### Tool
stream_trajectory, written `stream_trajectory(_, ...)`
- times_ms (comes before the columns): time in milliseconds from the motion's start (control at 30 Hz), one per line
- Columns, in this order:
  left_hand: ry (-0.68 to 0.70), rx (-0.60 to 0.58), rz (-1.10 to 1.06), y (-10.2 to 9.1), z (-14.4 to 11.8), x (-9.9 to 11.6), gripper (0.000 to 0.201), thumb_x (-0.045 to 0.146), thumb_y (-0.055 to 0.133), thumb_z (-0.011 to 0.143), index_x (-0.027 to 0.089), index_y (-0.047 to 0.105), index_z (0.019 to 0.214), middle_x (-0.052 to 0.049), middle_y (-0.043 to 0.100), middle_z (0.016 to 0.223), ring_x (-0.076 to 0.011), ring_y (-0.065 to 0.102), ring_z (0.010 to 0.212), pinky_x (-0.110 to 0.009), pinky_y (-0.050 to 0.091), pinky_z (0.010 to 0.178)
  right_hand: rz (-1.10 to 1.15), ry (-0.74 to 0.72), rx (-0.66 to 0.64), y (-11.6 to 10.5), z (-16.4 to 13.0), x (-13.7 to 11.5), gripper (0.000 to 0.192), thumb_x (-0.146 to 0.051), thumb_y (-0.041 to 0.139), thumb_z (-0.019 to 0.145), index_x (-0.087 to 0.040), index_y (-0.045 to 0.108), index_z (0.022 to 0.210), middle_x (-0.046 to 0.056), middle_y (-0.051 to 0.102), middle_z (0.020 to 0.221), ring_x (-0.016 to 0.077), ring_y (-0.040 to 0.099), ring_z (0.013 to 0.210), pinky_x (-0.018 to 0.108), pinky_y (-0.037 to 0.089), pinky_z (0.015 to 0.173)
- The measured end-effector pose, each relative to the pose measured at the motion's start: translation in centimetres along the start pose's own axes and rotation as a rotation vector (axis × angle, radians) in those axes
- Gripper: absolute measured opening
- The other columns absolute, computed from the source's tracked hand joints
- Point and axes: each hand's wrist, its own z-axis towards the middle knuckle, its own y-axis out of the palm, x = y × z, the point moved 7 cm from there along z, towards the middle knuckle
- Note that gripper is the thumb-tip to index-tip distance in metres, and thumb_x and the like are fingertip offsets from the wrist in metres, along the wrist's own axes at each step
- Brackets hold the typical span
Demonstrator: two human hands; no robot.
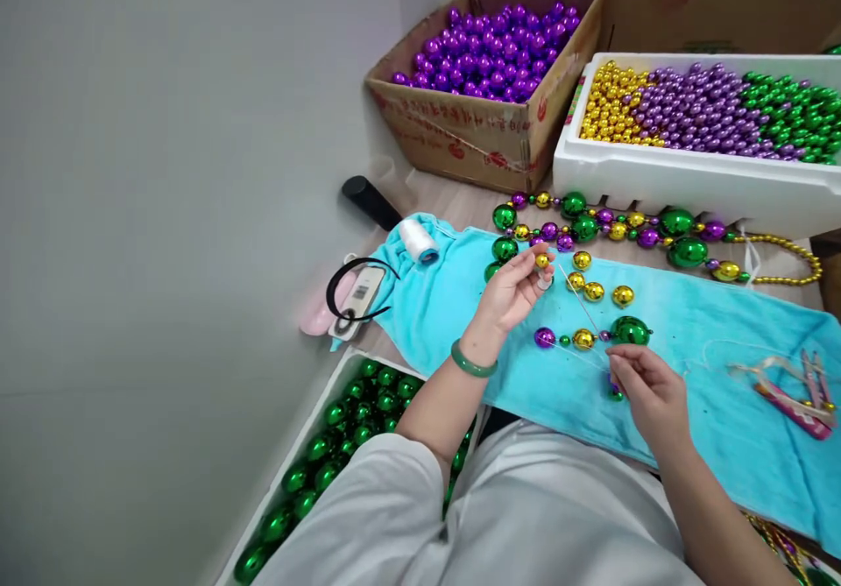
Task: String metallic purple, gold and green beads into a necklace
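My left hand (513,295), with a green bangle (474,360) at the wrist, pinches a gold bead (542,260) between thumb and fingers above the turquoise towel (689,306). My right hand (650,389) is closed at its fingertips on a long thin needle (579,297) slanting up toward that bead. Below the needle lies a row of beads: a purple bead (545,337), a gold one, small ones and a large green bead (629,331). A thin thread runs near them. Several loose gold beads (594,292) rest just beyond. Small beads beside my right fingers are partly hidden.
Behind stand a carton (453,135) of purple beads and a white foam box (631,174) of mixed beads. A finished-looking necklace (676,222) lies before them. Thread spool (418,240) and black headband (335,293) sit left, scissors (798,406) right. Green balls (321,446) fill a lower-left box.
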Motion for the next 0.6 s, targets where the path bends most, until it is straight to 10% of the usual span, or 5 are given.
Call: stream_trajectory(600,0.105,-0.077,0.121,0.00,-0.80,0.48,0.018,0.025,0.067,0.080,0.015,0.072,0.093,-0.007,0.072,0.094,-0.0079,0.064,0.073,-0.019,0.051,0.069,-0.079,0.020,0.000,-0.42,-0.47,0.22,0.026,-0.042,0.066,0.080,-0.017,0.068,0.086,-0.001,0.055,0.060,0.0112,0.047,0.053,0.024,0.038,0.049)
